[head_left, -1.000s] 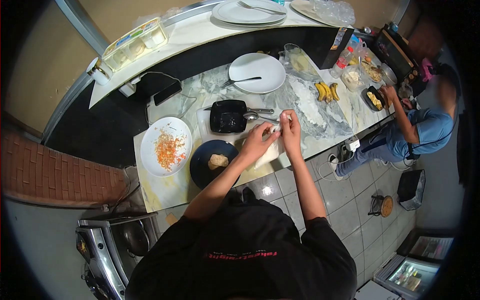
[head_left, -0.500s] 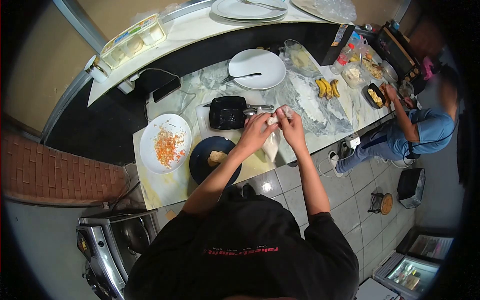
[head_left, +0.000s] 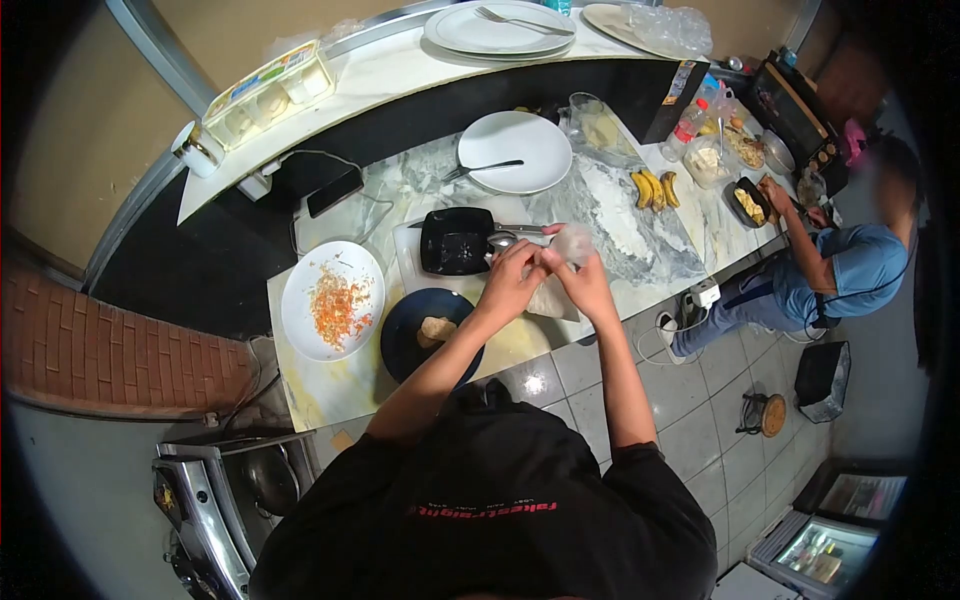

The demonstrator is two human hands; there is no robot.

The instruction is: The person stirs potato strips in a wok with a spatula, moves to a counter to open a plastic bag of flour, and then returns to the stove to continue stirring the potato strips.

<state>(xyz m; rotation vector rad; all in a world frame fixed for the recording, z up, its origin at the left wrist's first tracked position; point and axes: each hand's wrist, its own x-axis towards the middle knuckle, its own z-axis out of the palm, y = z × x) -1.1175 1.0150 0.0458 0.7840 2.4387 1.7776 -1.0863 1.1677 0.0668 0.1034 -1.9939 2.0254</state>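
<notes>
Both hands meet over the counter's front edge at a clear plastic bag (head_left: 553,298) with pale contents. The fingers of my left hand (head_left: 512,283) are closed on the bag's gathered neck. My right hand (head_left: 586,288) pinches it from the other side, and the bag's loose top (head_left: 573,243) puffs out above the fingers. To the left of the hands sits a black square dish (head_left: 457,243), with a spoon (head_left: 501,241) beside it. Closer to my body, a dark blue plate (head_left: 398,345) carries a tan folded piece of food (head_left: 436,330).
A white plate (head_left: 300,318) of shredded orange and pale vegetables lies at left. Behind the hands are a large white plate (head_left: 540,165) with a fork, a glass (head_left: 585,112) and bananas (head_left: 655,189). Another person in a blue shirt (head_left: 862,268) works at right.
The bag's top has come up and ballooned above my fingers, and its lower part looks wider. Both hands have shifted slightly, and the view has tilted a little.
</notes>
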